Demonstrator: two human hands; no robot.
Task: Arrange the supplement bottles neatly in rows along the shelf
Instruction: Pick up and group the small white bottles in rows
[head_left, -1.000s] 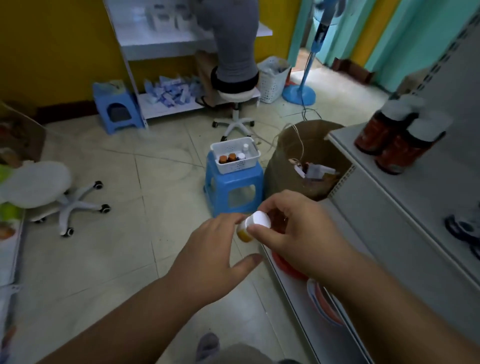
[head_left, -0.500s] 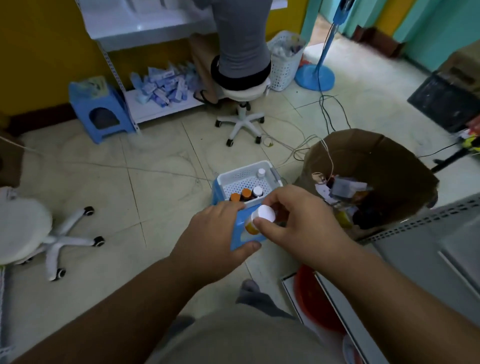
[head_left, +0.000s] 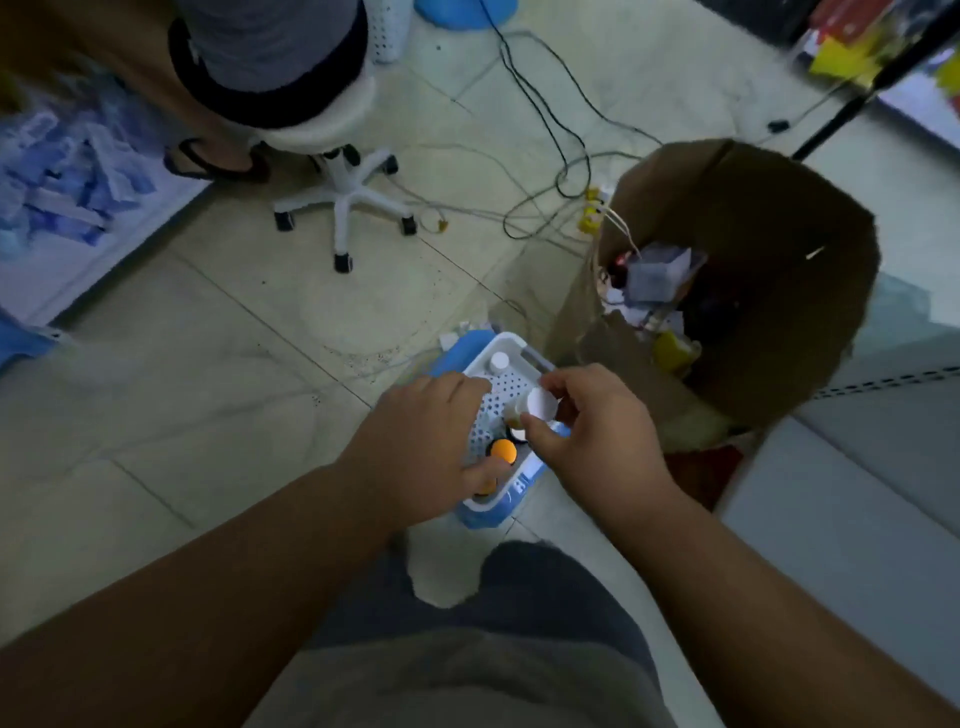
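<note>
Two hands work over the white perforated basket (head_left: 506, 387) that sits on a blue stool (head_left: 501, 512) on the floor. On the left, the left hand (head_left: 423, 441) reaches down into the basket's near left corner, fingers curled downward beside an orange-capped bottle (head_left: 503, 451); whether it actually grips that bottle or only rests there I cannot tell, since the knuckles hide the fingertips. A white-capped bottle (head_left: 500, 360) stands alone at the basket's far edge. To the right, the right hand (head_left: 597, 436) pinches a small bottle (head_left: 540, 402) by its white cap, thumb below and forefinger above, holding it tilted over the basket's right rim.

These bottles look light, rigid plastic with smooth sides (slippery if squeezed hard, but hardly fragile). A cap pinch suits lifting one at a time; wrapping the body just under the cap would be steadier for carrying. Both forearms come in low from the bottom edge, wrists bent downward, with the person apparently crouching. The shelf (head_left: 857, 493) lies at the right edge.
</note>
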